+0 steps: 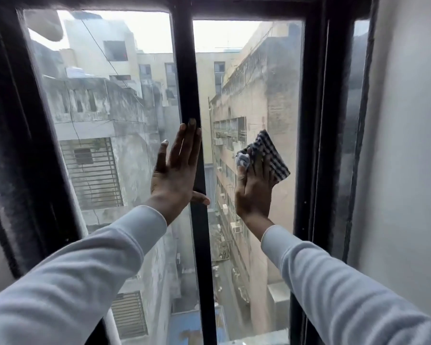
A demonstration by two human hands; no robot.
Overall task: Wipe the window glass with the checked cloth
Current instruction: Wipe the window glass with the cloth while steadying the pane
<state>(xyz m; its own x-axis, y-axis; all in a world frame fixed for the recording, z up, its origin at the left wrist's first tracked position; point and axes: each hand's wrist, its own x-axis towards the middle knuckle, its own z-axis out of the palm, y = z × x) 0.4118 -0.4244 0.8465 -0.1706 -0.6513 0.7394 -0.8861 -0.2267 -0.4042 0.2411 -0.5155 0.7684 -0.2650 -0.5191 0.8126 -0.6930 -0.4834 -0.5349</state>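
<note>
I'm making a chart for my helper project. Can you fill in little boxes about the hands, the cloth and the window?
left hand: open and flat, fingers on the black middle bar, thumb reaching across it
right hand: presses the checked cloth on the glass
cloth: black and white checks, bunched up
pane being wiped: right pane
left pane: no cloth on it
sleeves: long, light grey
outside: buildings and an alley far below

Black-and-white checked cloth (pixel 269 155), black window frame (pixel 189 95), pale grey sleeves (pixel 97 270).
</note>
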